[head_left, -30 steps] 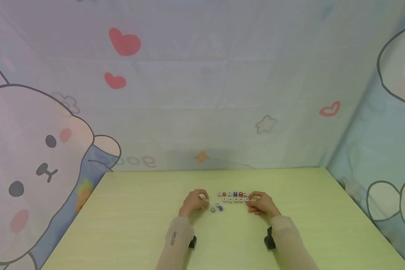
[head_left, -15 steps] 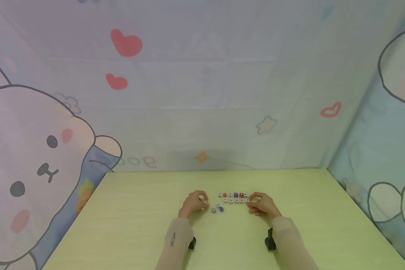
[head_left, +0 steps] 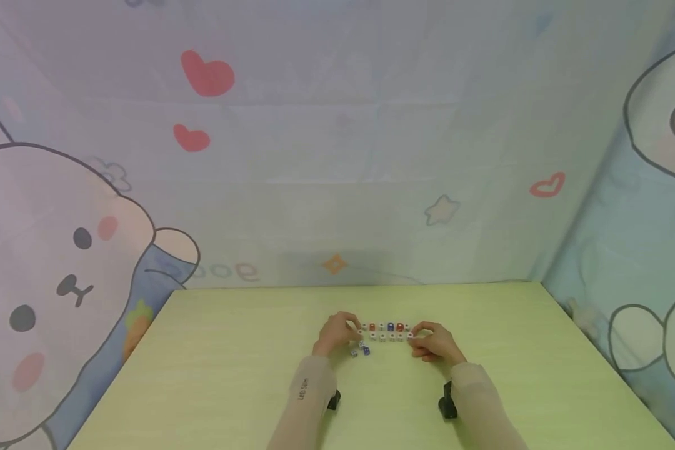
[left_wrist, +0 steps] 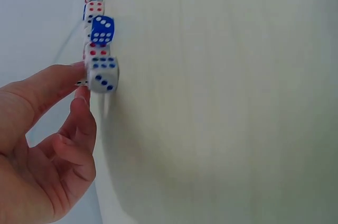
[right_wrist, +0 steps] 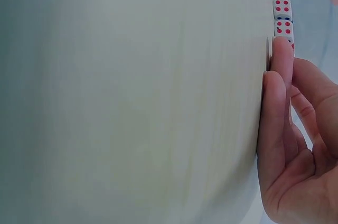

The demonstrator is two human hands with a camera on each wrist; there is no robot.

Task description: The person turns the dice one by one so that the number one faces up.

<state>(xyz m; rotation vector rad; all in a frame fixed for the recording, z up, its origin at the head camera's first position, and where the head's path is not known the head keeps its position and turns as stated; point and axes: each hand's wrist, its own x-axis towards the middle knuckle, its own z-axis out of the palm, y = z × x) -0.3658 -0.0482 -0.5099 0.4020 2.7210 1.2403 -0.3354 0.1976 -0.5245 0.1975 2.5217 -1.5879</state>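
My left hand (head_left: 337,332) pinches a white die (head_left: 360,333) between thumb and finger, at the left of the front row of white dice (head_left: 382,337). In the left wrist view that die is mostly hidden behind a loose white die with blue pips (left_wrist: 103,78). My right hand (head_left: 434,342) holds the white die at the row's right end (head_left: 410,336); in the right wrist view the fingers cover most of it. Behind runs a second row with white, red (head_left: 372,327) and blue (head_left: 390,327) dice. Several front-row dice show red pips (right_wrist: 283,27).
Loose dice lie in front of the rows near my left hand: a white one (head_left: 354,354) and a blue one (head_left: 366,351) among them. The pale wooden table (head_left: 230,375) ends at a printed cloth backdrop (head_left: 326,156). Each wrist carries a black camera mount (head_left: 447,403).
My left hand has moved right with its die, from apart on the left to close by the front row's left end. My right hand stays at the row's right end.
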